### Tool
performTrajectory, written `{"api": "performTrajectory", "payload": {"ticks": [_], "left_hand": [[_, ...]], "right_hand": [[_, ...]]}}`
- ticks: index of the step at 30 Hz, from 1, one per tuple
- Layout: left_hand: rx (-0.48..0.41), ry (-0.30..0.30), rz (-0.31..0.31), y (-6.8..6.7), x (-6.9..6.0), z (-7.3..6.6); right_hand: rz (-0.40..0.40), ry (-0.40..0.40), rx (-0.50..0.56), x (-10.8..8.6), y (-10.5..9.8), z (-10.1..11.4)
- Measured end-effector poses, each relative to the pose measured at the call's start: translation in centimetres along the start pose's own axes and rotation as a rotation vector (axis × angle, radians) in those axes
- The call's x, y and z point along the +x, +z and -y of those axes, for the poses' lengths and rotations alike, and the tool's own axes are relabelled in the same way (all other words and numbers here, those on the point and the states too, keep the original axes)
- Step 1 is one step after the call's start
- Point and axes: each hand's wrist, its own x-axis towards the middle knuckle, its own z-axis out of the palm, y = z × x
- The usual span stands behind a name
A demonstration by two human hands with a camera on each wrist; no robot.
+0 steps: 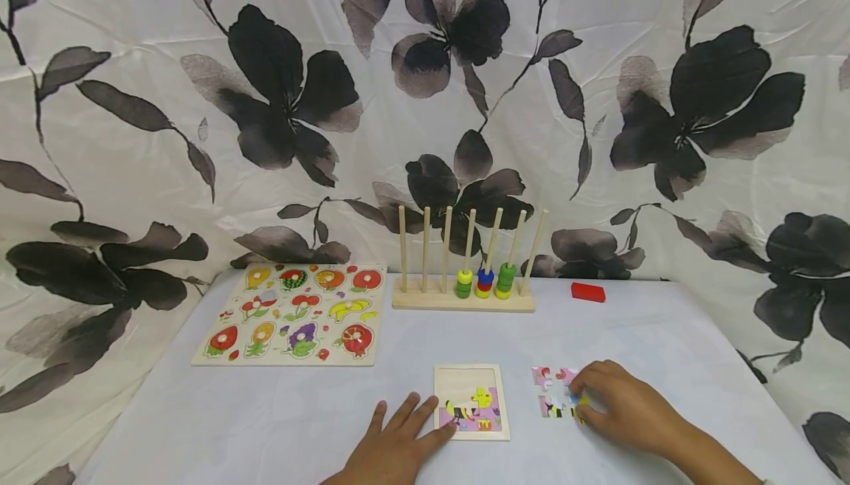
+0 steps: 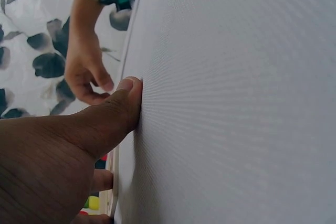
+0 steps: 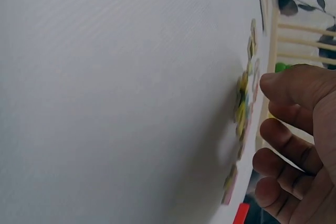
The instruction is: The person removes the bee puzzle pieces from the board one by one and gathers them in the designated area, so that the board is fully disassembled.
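A small wooden jigsaw tray (image 1: 504,418) lies on the table, its lower part filled with pink and yellow pieces. My left hand (image 1: 397,442) rests at the tray's left side with fingers spread, the thumb touching its lower part. To the right is a group of loose jigsaw pieces (image 1: 546,405). Over their right side hovers my right hand (image 1: 620,407), which hides some of them in the head view. The right wrist view shows the right hand (image 3: 294,140) with loosely bent fingers, nothing between them, apart from the loose jigsaw pieces (image 3: 242,100) below.
A fruit puzzle board (image 1: 312,358) lies at the back left. Behind the tray stands a wooden peg rack (image 1: 425,302) with upright rods and coloured rings (image 1: 507,278) on some of them. A red block (image 1: 588,292) sits at the back right, near the floral cloth (image 1: 425,123).
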Motion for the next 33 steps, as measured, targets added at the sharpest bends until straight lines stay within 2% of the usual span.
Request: {"api": "performTrajectory", "payload": {"ticks": [3, 15, 23, 26, 33], "left_hand": [[0.004, 0.006, -0.011, -0.1, 0.0, 0.0], [0.006, 0.016, -0.043, -0.2, -0.2, 0.0], [-0.004, -0.007, -0.005, -0.2, 0.0, 0.0], [-0.010, -0.028, 0.013, -0.1, 0.1, -0.1], [-0.012, -0.033, 0.013, -0.2, 0.1, -0.2]], "right_hand": [[0.003, -0.018, 0.022, 0.6, 0.1, 0.6], [0.100, 0.000, 0.070, 3.1, 0.9, 3.6], [0.107, -0.091, 0.085, 4.1, 1.6, 4.8], [0.114, -0.099, 0.088, 4.3, 1.8, 5.3], [0.121, -0.125, 0.076, 4.9, 2.3, 6.3]]}}
